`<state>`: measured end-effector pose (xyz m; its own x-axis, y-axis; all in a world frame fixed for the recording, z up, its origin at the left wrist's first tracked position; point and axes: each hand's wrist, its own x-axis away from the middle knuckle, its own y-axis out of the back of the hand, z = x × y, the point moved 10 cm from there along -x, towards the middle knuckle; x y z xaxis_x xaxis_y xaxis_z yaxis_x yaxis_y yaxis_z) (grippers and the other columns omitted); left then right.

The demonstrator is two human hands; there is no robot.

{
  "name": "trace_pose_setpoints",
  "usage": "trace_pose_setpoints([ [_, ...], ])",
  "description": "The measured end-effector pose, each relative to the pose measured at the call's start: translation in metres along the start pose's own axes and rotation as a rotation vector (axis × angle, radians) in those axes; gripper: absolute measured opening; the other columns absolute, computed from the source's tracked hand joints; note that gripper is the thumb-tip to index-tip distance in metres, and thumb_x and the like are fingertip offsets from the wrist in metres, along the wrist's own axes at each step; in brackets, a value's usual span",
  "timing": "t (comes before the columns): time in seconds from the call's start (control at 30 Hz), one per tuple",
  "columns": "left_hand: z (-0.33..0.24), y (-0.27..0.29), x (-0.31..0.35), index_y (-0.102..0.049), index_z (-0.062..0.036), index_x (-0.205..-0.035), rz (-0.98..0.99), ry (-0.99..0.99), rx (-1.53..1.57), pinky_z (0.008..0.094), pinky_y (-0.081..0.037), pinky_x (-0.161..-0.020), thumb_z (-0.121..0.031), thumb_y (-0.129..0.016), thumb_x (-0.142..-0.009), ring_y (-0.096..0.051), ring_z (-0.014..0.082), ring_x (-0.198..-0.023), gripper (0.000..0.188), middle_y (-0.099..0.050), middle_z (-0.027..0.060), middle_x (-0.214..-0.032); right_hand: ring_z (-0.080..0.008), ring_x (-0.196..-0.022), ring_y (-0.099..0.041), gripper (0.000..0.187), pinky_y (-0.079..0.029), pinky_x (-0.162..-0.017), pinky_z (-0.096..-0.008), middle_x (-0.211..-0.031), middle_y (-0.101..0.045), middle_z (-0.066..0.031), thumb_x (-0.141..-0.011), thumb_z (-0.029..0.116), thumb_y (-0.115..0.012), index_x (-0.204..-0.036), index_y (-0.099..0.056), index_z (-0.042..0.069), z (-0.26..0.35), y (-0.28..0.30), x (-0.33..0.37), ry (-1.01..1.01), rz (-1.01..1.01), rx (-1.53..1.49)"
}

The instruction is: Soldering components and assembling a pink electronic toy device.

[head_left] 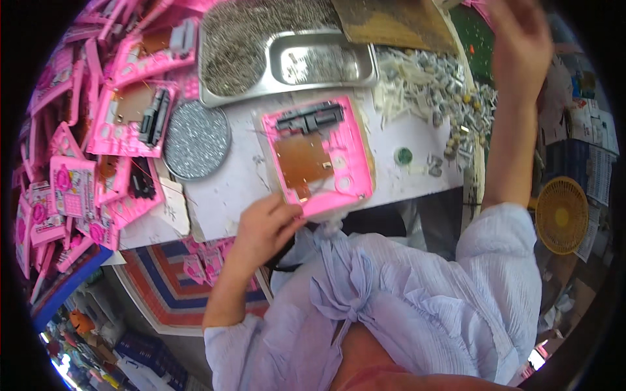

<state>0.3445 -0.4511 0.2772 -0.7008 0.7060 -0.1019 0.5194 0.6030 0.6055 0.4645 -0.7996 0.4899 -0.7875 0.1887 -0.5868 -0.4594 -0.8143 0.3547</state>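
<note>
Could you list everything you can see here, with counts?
Pink casing: one, pink, table centre
Board: one, brown, inside that casing
Assembly: one, dark grey, casing's far end
Table: one, white, centre
Metal tray: one, silver, table's far side
Small pieces: countless, grey, in the tray
Round dish: one, silvery, left of casing
Loose parts: many, whitish and grey, right of tray
Flat sheet: one, brown, over tray's corner
Round lump: one, green, right of casing
Other casings: many, pink, heaped left
Striped panel: one, red and blue, below table
Round basket: one, yellow, far right
Clutter: uncounted, mixed, lower edges
Top: one, pale blue, worn
Left hand: one, bare, at casing's near corner
Right hand: one, bare, raised upper right, blurred
</note>
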Motion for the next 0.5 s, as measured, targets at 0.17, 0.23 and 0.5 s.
trace_pose_setpoints([
  [0.17,-0.001,0.000,0.000,-0.069,-0.0066,-0.097,-0.013,0.003,0.014,0.0404,-0.048,-0.059,-0.011,-0.083,-0.078,-0.060,0.0303,-0.068,0.024,-0.056,0.0106,-0.078,-0.0225,-0.097,-0.063,0.018,-0.050,-0.089,-0.0356,-0.100,-0.070,-0.0049,-0.081,0.011,-0.079,-0.098,-0.073,0.008,0.003,-0.110,0.209,-0.174,0.687,-0.057],
  [0.23,-0.003,0.002,0.000,-0.069,-0.0063,-0.096,-0.007,0.013,-0.014,0.0392,-0.047,-0.059,-0.011,-0.083,-0.077,-0.060,0.0287,-0.068,0.024,-0.057,0.0099,-0.079,-0.0252,-0.095,-0.060,0.020,-0.050,-0.085,-0.0372,-0.096,-0.069,-0.0041,-0.078,0.007,-0.079,-0.096,-0.072,0.008,0.003,-0.125,0.229,-0.071,0.696,0.006],
  [0.5,-0.002,0.001,0.000,-0.069,-0.0059,-0.095,-0.012,0.031,-0.011,0.0394,-0.048,-0.060,-0.012,-0.083,-0.077,-0.061,0.0297,-0.069,0.023,-0.057,0.0105,-0.080,-0.0295,-0.099,-0.058,0.023,-0.051,-0.085,-0.0399,-0.102,-0.068,-0.0033,-0.072,0.010,-0.082,-0.092,-0.073,0.010,0.025,-0.136,0.228,0.193,0.697,0.161],
])
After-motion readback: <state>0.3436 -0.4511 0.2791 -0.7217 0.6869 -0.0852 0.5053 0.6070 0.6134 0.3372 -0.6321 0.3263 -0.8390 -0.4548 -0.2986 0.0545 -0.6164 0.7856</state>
